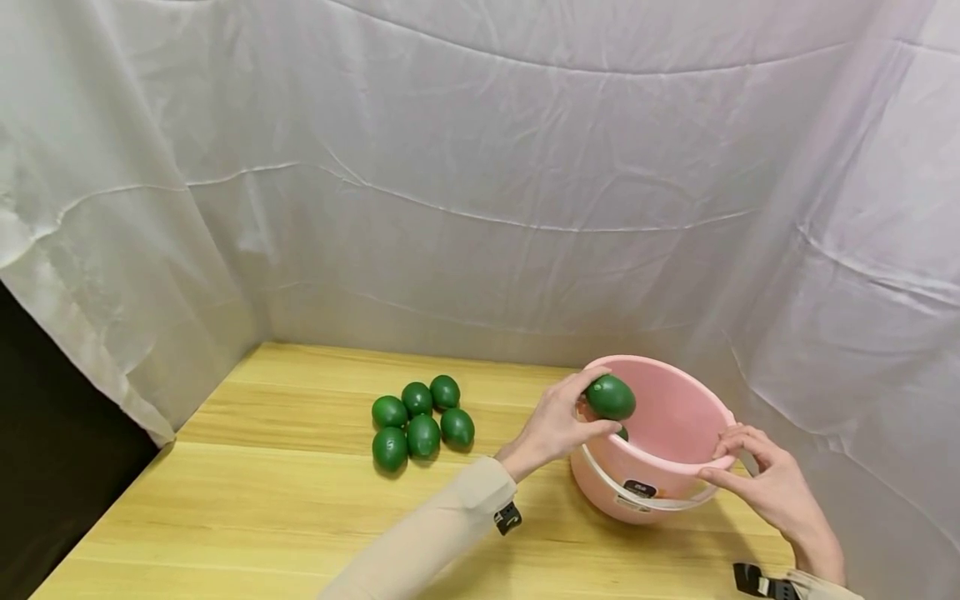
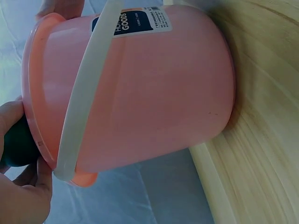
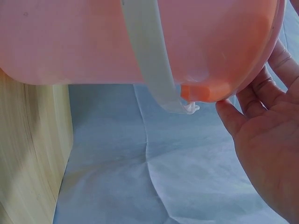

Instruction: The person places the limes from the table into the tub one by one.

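Note:
A pink bucket with a white handle stands on the wooden table at the right. My left hand holds a green lime over the bucket's left rim. Another lime shows partly inside the bucket. My right hand grips the bucket's right rim, thumb outside and fingers over the edge. The left wrist view shows the bucket wall, its handle and the held lime. The right wrist view shows the bucket and my right hand at its rim.
Several green limes lie in a cluster on the table left of the bucket. White cloth hangs behind and to both sides. The table's left edge borders a dark gap.

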`<state>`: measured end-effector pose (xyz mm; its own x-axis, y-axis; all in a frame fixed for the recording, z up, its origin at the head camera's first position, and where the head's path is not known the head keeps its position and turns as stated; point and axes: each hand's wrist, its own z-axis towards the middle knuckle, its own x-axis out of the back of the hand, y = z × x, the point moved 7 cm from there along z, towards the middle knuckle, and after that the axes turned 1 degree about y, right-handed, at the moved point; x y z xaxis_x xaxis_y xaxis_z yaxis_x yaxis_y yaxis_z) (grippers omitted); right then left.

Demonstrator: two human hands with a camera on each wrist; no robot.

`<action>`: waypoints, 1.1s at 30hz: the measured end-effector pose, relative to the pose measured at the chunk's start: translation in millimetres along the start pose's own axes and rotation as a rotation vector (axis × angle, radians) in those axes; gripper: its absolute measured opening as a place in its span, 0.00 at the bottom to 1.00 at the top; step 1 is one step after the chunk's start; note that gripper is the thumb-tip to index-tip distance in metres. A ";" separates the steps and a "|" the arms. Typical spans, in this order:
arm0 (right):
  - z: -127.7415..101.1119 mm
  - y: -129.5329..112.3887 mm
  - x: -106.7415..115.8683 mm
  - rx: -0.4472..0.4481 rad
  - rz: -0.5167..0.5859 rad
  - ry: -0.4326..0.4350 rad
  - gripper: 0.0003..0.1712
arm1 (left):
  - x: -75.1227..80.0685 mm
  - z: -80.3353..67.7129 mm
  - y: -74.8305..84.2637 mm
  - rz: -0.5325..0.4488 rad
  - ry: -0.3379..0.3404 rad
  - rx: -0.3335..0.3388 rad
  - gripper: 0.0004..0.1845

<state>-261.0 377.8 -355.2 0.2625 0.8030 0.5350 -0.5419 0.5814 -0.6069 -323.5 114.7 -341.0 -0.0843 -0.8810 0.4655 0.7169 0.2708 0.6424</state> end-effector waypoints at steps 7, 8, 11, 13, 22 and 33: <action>0.5 0.5 0.1 0.001 -0.004 0.000 0.16 | -1.2 -0.5 -1.3 -0.002 -0.003 0.018 0.36; 0.6 0.5 0.1 0.002 -0.004 -0.002 0.16 | -1.6 -0.6 -1.8 -0.007 -0.006 0.027 0.36; 0.5 0.3 0.1 0.004 -0.005 -0.004 0.17 | -2.8 -1.5 -3.2 -0.019 -0.013 0.050 0.35; 0.5 0.4 -0.1 0.003 -0.004 -0.005 0.17 | -3.0 -2.2 -3.9 -0.015 -0.013 0.066 0.34; 0.2 0.0 -0.4 0.007 -0.002 -0.003 0.17 | -1.0 -2.5 -3.3 0.063 0.012 0.061 0.29; 0.1 -0.7 -0.5 0.011 -0.002 -0.003 0.17 | 8.2 -4.3 -3.0 -0.001 0.076 0.017 0.24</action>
<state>-260.8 376.9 -355.0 0.2613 0.8016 0.5377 -0.5504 0.5814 -0.5992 -323.3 105.0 -341.7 -0.0317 -0.9082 0.4174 0.7052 0.2756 0.6532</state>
